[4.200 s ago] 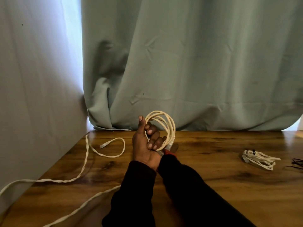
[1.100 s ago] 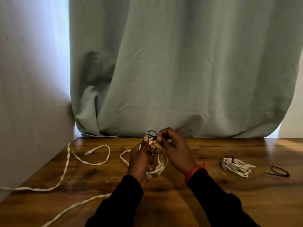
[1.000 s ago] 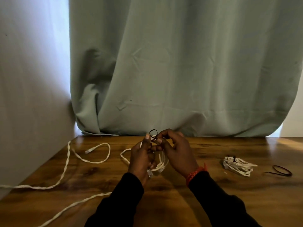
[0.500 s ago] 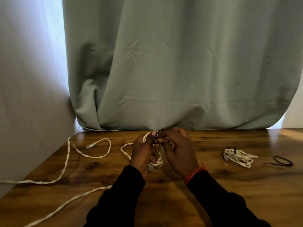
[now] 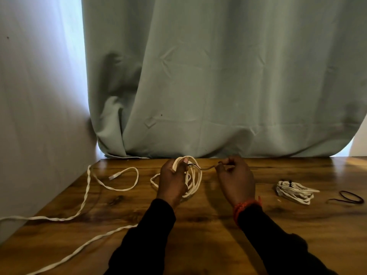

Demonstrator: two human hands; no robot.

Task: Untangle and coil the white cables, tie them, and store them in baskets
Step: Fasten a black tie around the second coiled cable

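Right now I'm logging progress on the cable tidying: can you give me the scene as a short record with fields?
left hand: grips white cable coil above wooden table
right hand: pinches black tie, pulled taut from coil
tied white bundle: on table, right
spare black band: far right
loose white cable: uncoiled, left
baskets: none in view
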